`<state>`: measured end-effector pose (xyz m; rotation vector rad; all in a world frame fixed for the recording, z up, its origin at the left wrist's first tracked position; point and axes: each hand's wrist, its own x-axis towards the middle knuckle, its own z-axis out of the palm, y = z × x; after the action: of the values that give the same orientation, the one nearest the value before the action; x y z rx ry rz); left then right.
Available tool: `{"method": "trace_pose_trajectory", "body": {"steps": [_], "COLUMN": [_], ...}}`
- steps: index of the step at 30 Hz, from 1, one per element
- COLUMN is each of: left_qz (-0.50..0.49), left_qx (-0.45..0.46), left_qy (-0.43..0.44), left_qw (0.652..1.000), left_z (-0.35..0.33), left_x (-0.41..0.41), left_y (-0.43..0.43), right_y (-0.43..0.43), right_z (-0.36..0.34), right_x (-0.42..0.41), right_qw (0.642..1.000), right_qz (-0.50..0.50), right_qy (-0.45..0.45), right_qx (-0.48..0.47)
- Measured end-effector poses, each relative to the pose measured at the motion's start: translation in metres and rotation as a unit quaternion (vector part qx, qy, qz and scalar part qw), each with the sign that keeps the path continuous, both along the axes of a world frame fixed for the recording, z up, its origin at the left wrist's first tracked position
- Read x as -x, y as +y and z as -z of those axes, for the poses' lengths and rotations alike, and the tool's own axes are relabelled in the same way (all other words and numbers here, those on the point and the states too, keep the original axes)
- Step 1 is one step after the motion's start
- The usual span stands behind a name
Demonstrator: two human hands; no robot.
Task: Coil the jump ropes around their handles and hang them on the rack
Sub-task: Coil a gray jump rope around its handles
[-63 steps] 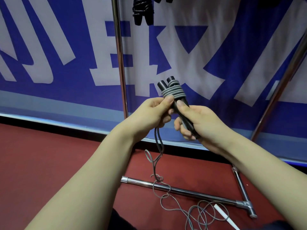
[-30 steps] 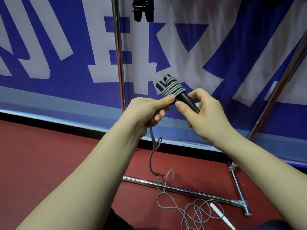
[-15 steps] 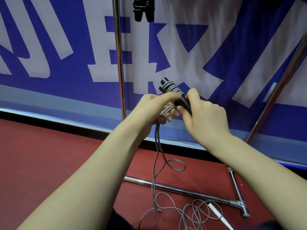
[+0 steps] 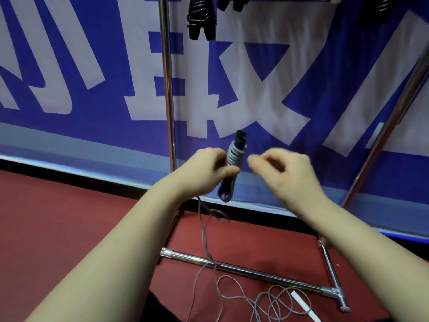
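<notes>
Jump rope handles (image 4: 240, 138), grey cord part-coiled, left hand (image 4: 206, 170) gripping them; right hand (image 4: 287, 170) hovering beside, blurry, can't tell grip. Banner (image 4: 69, 133) characters cropped, unreadable.

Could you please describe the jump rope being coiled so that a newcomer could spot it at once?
Start at the blue-and-white banner behind the chrome rack. In front of it, mid-frame, the left hand grips a jump rope by its black handles. Unlike the black ropes hanging above, its cord is grey and trails loose to the floor.
</notes>
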<state>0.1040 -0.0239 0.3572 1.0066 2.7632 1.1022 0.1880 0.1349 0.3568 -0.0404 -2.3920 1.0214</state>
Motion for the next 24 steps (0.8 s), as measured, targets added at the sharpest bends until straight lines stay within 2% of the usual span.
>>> {"method": "trace_pose_trajectory", "body": {"steps": [2, 4, 6, 9, 13, 15, 19, 22, 24], "left_qz": [0.002, 0.021, 0.044, 0.073, 0.125, 0.135, 0.149, 0.155, 0.142], "left_qx": [0.107, 0.190, 0.246, 0.292, 0.263, 0.260, 0.250, 0.277, 0.274], "left_qy": [0.072, 0.145, 0.218, 0.276, 0.290, 0.288, 0.287, 0.297, 0.316], "left_qw": [0.992, 0.971, 0.943, 0.913, 0.912, 0.912, 0.913, 0.900, 0.897], "left_z": [0.006, 0.009, 0.010, 0.009, 0.005, 0.004, 0.005, 0.007, 0.008], "left_x": [0.000, -0.003, -0.006, -0.010, -0.016, -0.017, -0.020, -0.026, -0.028], "left_y": [0.001, 0.004, 0.009, 0.014, 0.017, 0.017, 0.019, 0.026, 0.028], "right_y": [0.009, 0.017, 0.021, 0.026, 0.022, 0.018, 0.014, 0.011, 0.007], "right_z": [-0.012, -0.019, -0.018, -0.011, -0.002, 0.003, 0.008, 0.010, 0.010], "right_x": [0.004, 0.008, 0.007, 0.006, -0.002, -0.002, 0.002, 0.006, 0.006], "right_qw": [0.990, 0.964, 0.932, 0.891, 0.824, 0.822, 0.849, 0.843, 0.863], "right_qz": [0.026, -0.003, -0.050, -0.083, -0.183, -0.189, -0.166, -0.142, -0.106], "right_qy": [-0.008, -0.125, -0.249, -0.344, -0.422, -0.426, -0.401, -0.378, -0.349], "right_qx": [0.141, 0.234, 0.260, 0.284, 0.332, 0.328, 0.303, 0.356, 0.349]}}
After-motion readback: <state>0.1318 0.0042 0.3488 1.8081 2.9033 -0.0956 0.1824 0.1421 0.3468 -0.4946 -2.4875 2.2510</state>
